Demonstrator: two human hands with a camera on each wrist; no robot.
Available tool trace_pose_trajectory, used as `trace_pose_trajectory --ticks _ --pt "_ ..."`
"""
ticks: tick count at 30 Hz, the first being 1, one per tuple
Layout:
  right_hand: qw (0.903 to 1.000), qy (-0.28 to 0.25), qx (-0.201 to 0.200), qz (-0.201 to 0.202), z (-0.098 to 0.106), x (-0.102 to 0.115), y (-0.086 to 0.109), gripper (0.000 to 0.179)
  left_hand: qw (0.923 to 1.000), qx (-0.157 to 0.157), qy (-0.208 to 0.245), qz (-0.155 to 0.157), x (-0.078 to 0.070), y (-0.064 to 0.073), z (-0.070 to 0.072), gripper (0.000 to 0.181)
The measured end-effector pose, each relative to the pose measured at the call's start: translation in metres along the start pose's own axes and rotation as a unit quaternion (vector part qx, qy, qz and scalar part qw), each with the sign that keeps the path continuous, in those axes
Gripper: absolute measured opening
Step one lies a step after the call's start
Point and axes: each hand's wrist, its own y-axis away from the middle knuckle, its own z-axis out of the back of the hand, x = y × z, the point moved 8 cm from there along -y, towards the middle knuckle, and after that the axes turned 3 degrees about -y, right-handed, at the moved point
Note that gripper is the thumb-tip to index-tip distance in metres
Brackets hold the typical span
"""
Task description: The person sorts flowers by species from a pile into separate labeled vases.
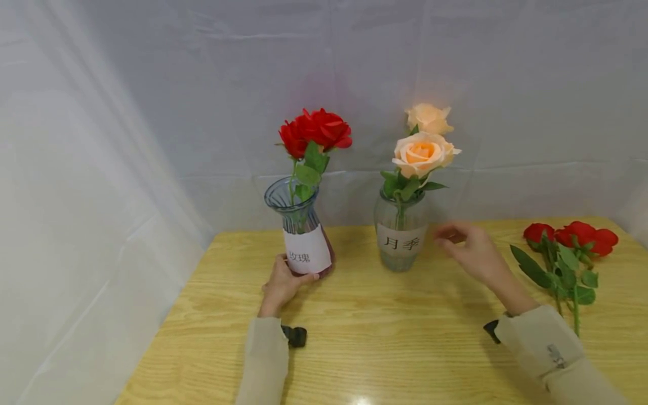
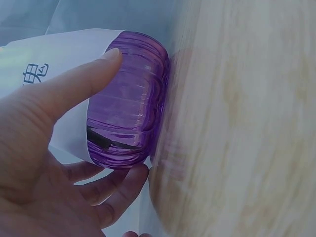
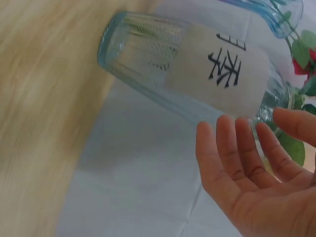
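Note:
My left hand (image 1: pixel 283 284) holds the lower part of a glass vase (image 1: pixel 291 199), blue at the rim and purple at the base. In the left wrist view the thumb lies across its white label (image 2: pixel 69 54), with the other fingers on the opposite side. Red roses (image 1: pixel 324 129) with green leaves stand in this vase. Just right of a clear glass vase (image 1: pixel 400 214), my right hand (image 1: pixel 471 250) is held in the air with loosely bent fingers and nothing in them. That vase bears a paper label (image 1: pixel 402 242) and holds peach roses (image 1: pixel 425 154).
More red roses (image 1: pixel 582 239) lie with their leafy stems on the right side of the wooden table (image 1: pixel 385 337). Pale cloth (image 1: pixel 228 84) hangs behind the table's back edge and along the left.

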Motion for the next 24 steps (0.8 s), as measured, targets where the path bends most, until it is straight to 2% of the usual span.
trace_pose_trajectory --ticks 5,12,19,24 --pt "1.0 0.006 -0.005 -0.004 0.013 -0.007 0.004 0.025 1.0 -0.001 0.003 -0.001 0.0 0.0 0.001 0.084" --pt "0.9994 0.013 0.012 -0.029 0.025 -0.021 0.011 0.029 1.0 -0.004 -0.005 0.0 0.0 0.0 0.002 0.083" --pt "0.9973 0.057 -0.001 -0.045 0.043 -0.036 0.019 0.028 1.0 0.002 0.003 -0.001 0.002 0.0 0.0 0.083" --pt "0.9965 0.068 0.002 -0.05 0.054 -0.047 0.025 0.028 1.0 0.002 0.002 0.002 0.001 0.0 0.0 0.083"
